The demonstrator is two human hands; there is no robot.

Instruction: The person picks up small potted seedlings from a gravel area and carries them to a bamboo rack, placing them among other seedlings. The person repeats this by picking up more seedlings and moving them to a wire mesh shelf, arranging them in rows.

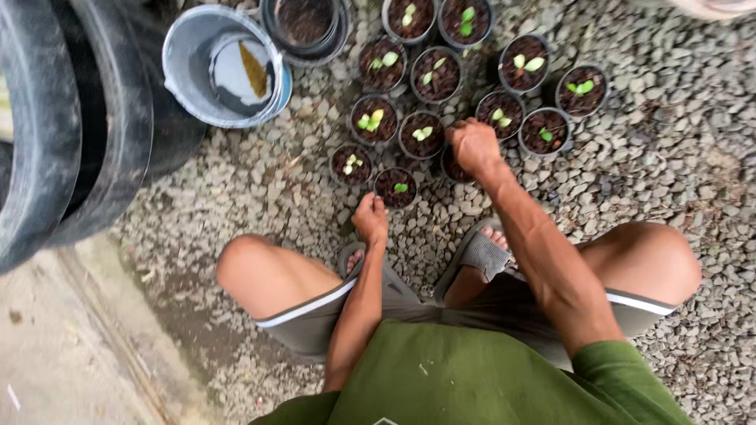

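I look down from the head camera at a squatting person on gravel [669,157], knees wide, feet in grey sandals [482,256]. In front of the feet stands a cluster of small black pots [441,75] filled with dark soil, most with a pale green seedling [371,120]. The right hand [474,145] lies over one pot [450,168] at the near edge of the cluster; its fingers are curled down, clenched onto the rim or the soil, and the hand hides most of this pot, so I cannot tell if a seedling is inside. The left hand [371,219] is closed in a loose fist just beside the nearest pot [396,187], touching nothing that I can see; whether it keeps something inside I cannot tell. I judge the step in hand to be work on the pot under the right hand, pressing or setting it in line with the row. The next move, I think, calls for a gentle grip, because the seedlings are thin and the pots stand touching one another. At the far left are a grey bucket [189,59] with some water and two tyres [47,134].
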